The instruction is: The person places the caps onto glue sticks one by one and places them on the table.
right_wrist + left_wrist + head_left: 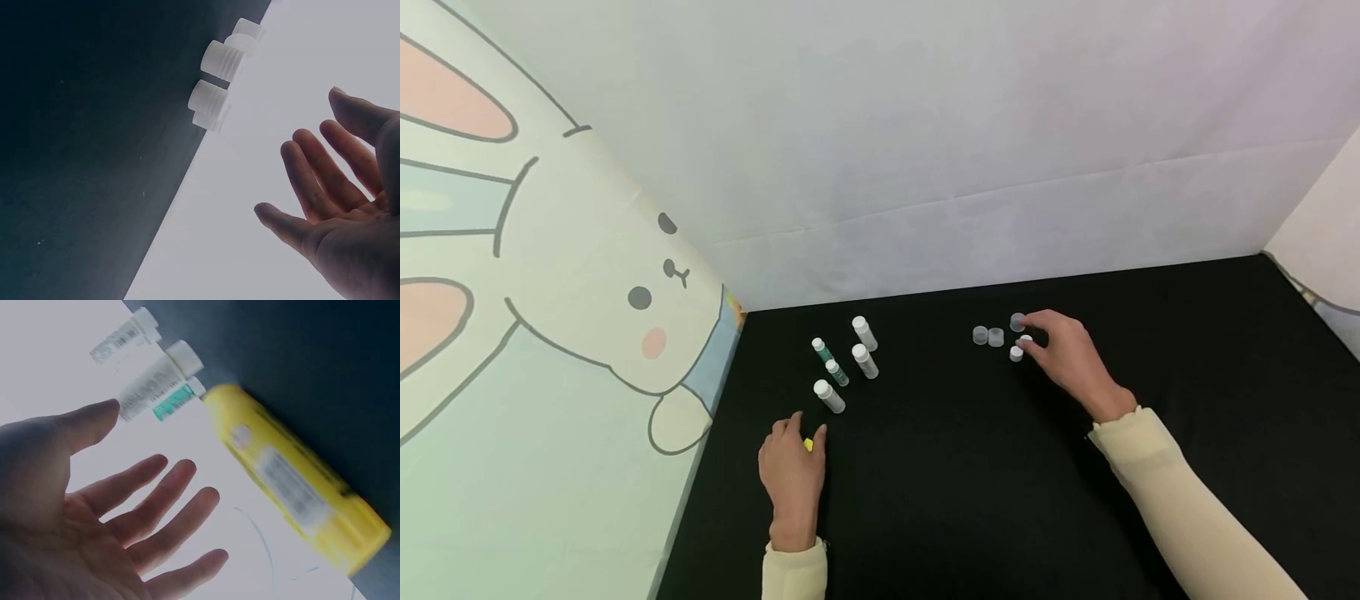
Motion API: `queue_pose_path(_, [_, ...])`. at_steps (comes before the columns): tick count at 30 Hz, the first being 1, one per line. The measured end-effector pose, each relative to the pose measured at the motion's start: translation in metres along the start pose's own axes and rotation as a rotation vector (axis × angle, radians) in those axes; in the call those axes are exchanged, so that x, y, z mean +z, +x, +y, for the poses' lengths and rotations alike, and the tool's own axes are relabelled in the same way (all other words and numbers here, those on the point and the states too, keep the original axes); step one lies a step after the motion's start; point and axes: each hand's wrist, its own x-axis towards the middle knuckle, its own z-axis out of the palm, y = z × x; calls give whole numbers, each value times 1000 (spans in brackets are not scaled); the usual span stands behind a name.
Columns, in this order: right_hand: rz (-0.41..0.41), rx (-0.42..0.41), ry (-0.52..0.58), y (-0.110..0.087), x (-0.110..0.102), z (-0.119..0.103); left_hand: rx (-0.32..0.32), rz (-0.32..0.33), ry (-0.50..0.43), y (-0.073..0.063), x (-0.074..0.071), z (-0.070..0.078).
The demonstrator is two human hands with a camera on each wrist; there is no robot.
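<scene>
Black counter [925, 483] below a pale wall [925, 150], with two bare hands well apart and neither gripping.

The left hand [792, 473], fingers spread, hovers by a yellow plastic bottle [294, 481] that the head view shows only as a patch between thumb and forefinger; near it are three white cylindrical bottles [866, 362] and two slim green-and-white vials [838, 375]. The right hand [1070, 358], thumb and fingers parted, hovers beside three translucent round cups [996, 337] and two small white round caps [1016, 354]; whether it touches any, I cannot tell. This looks like the reaching step, no grasp yet made; the next move seems to call for closing gently without nudging neighbouring pieces.
</scene>
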Motion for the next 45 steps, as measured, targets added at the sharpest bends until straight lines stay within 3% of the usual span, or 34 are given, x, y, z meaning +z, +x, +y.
queue_pose_path(12, [-2, 19, -13, 10, 4, 3, -79, 42, -91, 18, 13, 23])
queue_pose_path(28, [-35, 89, -33, 20, 8, 10, -124, 10, -115, 31, 24, 27])
queue_pose_path(45, [-82, 142, -64, 41, 20, 11, -164, 30, -111, 40, 34, 27])
